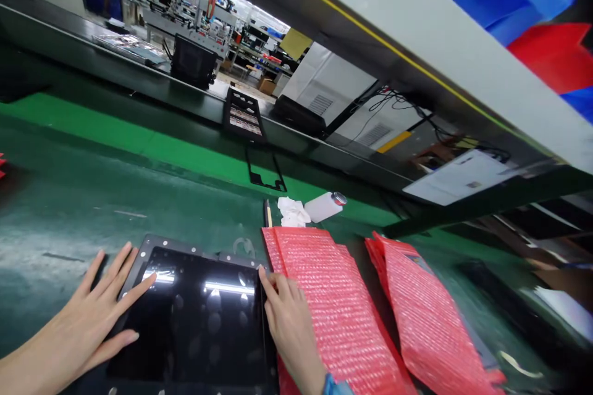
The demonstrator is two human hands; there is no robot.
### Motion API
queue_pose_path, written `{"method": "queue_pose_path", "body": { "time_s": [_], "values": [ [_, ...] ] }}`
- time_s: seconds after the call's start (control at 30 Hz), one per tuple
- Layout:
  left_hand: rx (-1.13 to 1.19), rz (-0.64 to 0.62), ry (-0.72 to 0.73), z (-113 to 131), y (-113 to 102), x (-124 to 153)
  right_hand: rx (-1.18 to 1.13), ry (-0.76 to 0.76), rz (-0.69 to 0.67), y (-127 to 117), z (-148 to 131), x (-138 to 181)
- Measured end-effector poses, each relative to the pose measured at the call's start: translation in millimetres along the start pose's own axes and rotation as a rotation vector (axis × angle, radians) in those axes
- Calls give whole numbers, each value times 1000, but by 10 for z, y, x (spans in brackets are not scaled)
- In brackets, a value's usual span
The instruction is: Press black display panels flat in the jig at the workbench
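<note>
A flat black screen panel (199,327) with a grey frame and round silvery dots lies before me, glossy and reflecting lights. My left hand (92,321) is open, its fingers spread over the panel's left edge, with the index finger and thumb over the glass. At the upper right corner, my right hand (290,315) touches the frame with an outstretched index finger. Its other fingers are curled in, and whatever they may hold is hidden. Just right of that hand lie red bubble-wrap bags (333,302), partly under the wrist.
More red bubble bags (430,315) lie farther right. Behind are a white bottle (325,206), crumpled tissue (293,212), a pen-like stick (267,214) and a thin black frame (265,170). A black tray (243,114) stands farther back, below an overhead shelf (370,12).
</note>
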State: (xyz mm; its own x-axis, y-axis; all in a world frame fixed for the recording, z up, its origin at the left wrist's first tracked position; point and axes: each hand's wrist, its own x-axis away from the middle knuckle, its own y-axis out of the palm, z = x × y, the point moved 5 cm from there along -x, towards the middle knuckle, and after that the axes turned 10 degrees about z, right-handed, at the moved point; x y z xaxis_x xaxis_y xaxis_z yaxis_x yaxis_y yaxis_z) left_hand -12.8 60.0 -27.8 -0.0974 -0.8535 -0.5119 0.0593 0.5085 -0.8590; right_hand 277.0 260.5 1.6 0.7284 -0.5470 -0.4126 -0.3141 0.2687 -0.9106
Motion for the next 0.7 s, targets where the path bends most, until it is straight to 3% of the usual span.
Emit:
{"method": "queue_pose_path", "body": {
  "time_s": [0.1,0.2,0.37,0.6,0.7],
  "values": [
    [3,18,-18,24,41,25,106,-111,-41,24,-82,5],
    [64,29,-144,65,88,44,122,-160,-69,52,-117,-20],
    [107,17,-215,146,117,26,-41,-65,-25,99,-78,-34],
    [84,31,-129,101,74,8,-148,6,3,95,-118,-21],
    [79,53,-161,101,47,3,-221,56,-18,-5,-163,50]
  ]
}}
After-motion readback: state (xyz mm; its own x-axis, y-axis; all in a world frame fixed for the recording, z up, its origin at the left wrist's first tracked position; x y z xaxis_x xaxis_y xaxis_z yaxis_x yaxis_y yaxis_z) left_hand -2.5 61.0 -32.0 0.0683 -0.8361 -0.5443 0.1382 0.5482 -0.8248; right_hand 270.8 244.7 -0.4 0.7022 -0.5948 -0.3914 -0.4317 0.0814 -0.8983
